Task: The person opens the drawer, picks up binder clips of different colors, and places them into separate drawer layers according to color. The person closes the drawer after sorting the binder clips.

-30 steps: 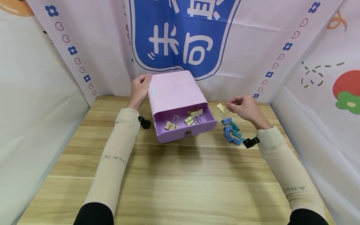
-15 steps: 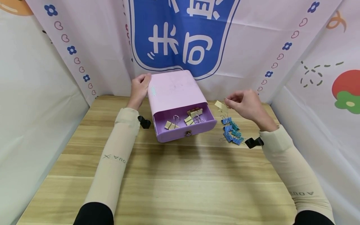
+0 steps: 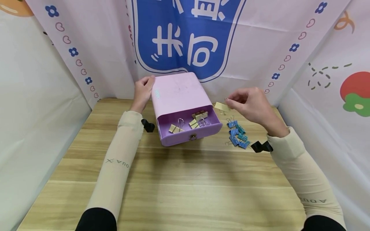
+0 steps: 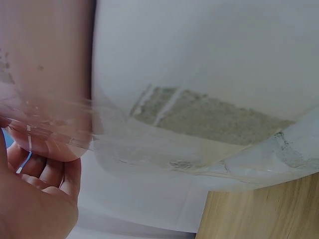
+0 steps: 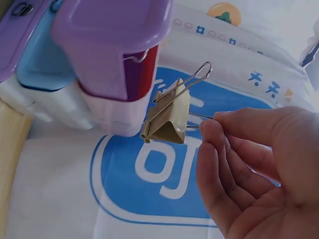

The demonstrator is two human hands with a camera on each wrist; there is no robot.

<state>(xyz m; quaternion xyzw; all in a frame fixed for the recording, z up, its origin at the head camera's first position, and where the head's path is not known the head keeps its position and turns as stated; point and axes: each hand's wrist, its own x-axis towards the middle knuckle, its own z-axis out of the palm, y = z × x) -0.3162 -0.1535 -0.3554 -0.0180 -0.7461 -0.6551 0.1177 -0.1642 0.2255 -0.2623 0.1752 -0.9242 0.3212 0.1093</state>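
Observation:
My right hand [image 3: 251,106] pinches a pale yellow binder clip [image 3: 222,106] by a wire handle, just right of the open drawer. In the right wrist view the clip [image 5: 167,117] hangs from thumb and forefinger, its other handle sticking up. A pink storage box [image 3: 179,93] stands with its purple drawer [image 3: 179,138] pulled out toward me. Several yellow binder clips [image 3: 175,129] lie in the drawer. My left hand [image 3: 142,93] grips the box's back left corner; in the left wrist view its fingers [image 4: 52,172] curl at the edge.
Several blue and teal binder clips [image 3: 234,131] lie clustered on the wooden table [image 3: 185,192], right of the drawer. A printed cloth [image 3: 245,48] hangs close behind the box. Below the top unit, the right wrist view shows a light blue drawer [image 5: 47,59].
My right hand has lifted and moved left, bringing the yellow binder clip away from the blue clips toward the drawer. The left hand and box stay in place.

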